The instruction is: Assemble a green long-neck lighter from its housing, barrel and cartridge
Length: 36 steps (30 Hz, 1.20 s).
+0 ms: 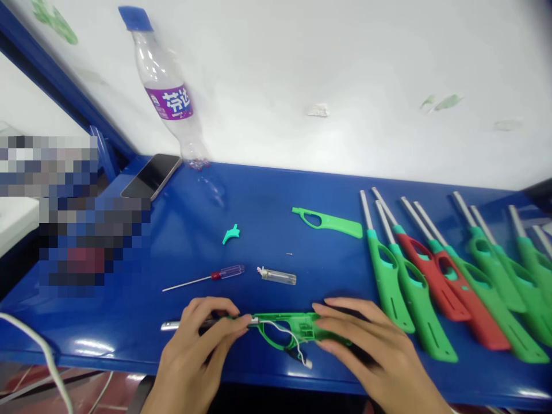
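Observation:
My left hand [207,339] pinches the metal tube [170,326] where it meets the left end of an open green lighter shell [276,339]. Around the shell's right end are the fingers of my right hand [366,345]. A white wire [280,328] runs from the tube over the shell to a small white connector [307,363] hanging below it. Farther back lie a clear fuel tank [279,277], a screwdriver [222,272], a teal trigger [232,234], a tiny screw [288,253] and a second green shell half [336,224].
Several green and red lighters [431,293] with metal tubes fill the right side of the blue table [259,195]. A plastic bottle [170,98] stands at the back left beside a phone [153,175]. A white cable [38,345] crosses the left front edge.

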### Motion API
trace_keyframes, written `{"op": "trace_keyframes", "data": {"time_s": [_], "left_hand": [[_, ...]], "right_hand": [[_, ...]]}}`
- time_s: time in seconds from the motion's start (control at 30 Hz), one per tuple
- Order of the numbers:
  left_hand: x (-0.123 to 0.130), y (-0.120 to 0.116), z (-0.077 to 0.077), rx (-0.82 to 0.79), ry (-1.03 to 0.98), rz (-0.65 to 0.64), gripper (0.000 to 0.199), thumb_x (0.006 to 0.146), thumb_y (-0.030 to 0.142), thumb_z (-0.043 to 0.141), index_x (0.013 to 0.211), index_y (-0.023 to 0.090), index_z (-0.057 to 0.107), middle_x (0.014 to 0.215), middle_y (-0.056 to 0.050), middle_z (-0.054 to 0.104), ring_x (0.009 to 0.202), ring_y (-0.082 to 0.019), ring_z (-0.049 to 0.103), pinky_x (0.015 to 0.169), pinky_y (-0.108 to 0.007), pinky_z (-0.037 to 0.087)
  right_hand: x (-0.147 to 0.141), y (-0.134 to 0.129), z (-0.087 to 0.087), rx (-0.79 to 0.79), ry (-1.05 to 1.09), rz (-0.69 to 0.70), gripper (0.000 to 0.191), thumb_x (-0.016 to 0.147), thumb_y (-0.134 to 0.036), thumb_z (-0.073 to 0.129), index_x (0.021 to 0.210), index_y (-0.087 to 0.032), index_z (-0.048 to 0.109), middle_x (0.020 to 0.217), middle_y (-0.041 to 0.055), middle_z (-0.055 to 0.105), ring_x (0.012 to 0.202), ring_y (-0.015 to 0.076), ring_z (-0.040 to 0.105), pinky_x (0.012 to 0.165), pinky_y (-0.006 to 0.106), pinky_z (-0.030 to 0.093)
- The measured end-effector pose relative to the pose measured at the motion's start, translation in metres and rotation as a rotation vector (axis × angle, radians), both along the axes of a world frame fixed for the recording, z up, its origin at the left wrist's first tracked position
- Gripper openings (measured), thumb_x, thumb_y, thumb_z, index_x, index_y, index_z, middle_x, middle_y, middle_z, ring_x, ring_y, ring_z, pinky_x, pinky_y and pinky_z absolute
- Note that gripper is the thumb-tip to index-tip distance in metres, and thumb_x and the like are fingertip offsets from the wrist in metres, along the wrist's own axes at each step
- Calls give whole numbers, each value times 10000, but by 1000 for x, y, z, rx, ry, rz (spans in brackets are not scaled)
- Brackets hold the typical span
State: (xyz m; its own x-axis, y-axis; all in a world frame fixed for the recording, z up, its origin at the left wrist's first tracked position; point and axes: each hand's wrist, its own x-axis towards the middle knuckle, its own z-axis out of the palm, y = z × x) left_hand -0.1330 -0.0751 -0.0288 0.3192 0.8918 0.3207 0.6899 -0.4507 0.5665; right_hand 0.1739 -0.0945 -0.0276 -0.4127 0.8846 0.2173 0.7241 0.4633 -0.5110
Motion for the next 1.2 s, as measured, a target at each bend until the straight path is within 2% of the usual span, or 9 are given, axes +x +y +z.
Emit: {"op": "trace_keyframes", "data": {"time_s": [0.1, 0.23, 0.47, 0.6, 0.7, 0.83, 1.0, 1.2], "left_hand": [[3, -1, 1, -19, -18, 33, 163, 1020, 183, 609, 986, 289, 729, 1059, -16, 624, 899, -151, 641, 762, -276, 526], [5, -3, 1, -56, -63, 64, 170, 1012, 167, 620, 960, 288, 729, 1069, -9, 617, 878, -140, 637, 732, -271, 514], [3, -4, -3, -51, -61, 40, 208, 1014, 131, 599, 1013, 294, 727, 1061, -11, 613, 903, -149, 627, 747, -291, 517], [1, -4, -6, -34, -50, 48, 209, 1007, 129, 615, 1036, 305, 725, 1061, -10, 613, 939, -163, 622, 764, -305, 522], [0, -5, -6, -19, -42, 36, 240, 1008, 113, 602, 1054, 315, 725, 1060, -4, 618, 941, -163, 624, 770, -310, 522], [1, -3, -2, 0, -34, 20, 229, 1017, 137, 596, 1051, 324, 726, 1049, 9, 637, 949, -162, 632, 776, -311, 520], [6, 1, 0, 55, -36, 69, 224, 1033, 184, 579, 998, 332, 744, 981, 26, 661, 898, -157, 646, 784, -308, 529], [6, 6, 6, 38, 4, 48, 223, 1060, 237, 547, 1011, 316, 750, 920, 27, 687, 822, -146, 666, 718, -272, 561]], "right_hand": [[0, -1, 1, 6, -2, -5, 192, 1037, -309, 652, 1225, -312, 693, 1266, -30, 769, 1240, 238, 657, 960, 378, 597], [-1, 0, 2, 17, -3, -7, 188, 1036, -307, 652, 1219, -308, 695, 1259, -27, 771, 1233, 232, 662, 955, 368, 600], [2, 1, -2, 37, 10, 8, 187, 1035, -308, 657, 1217, -291, 696, 1239, -20, 777, 1223, 214, 663, 951, 338, 590], [1, 0, 1, 99, -22, 12, 205, 1042, -289, 645, 1241, -281, 695, 1309, -14, 746, 1221, 218, 655, 985, 357, 545], [-17, 1, 14, 209, 19, -19, 203, 1051, -321, 630, 1223, -248, 710, 1343, 13, 726, 1202, 223, 653, 1037, 379, 495], [-61, 9, 26, 241, 98, -10, 216, 1060, -351, 617, 1209, -243, 728, 1229, -12, 770, 1111, 204, 679, 1015, 364, 489], [-93, 16, 12, 247, 24, -13, 283, 1116, -286, 484, 1244, -206, 723, 1189, 2, 785, 1052, 216, 688, 915, 371, 494], [-93, 15, 2, 306, -7, -28, 273, 1092, -233, 500, 1201, -208, 750, 1184, 2, 789, 963, 226, 676, 823, 362, 509]]}}
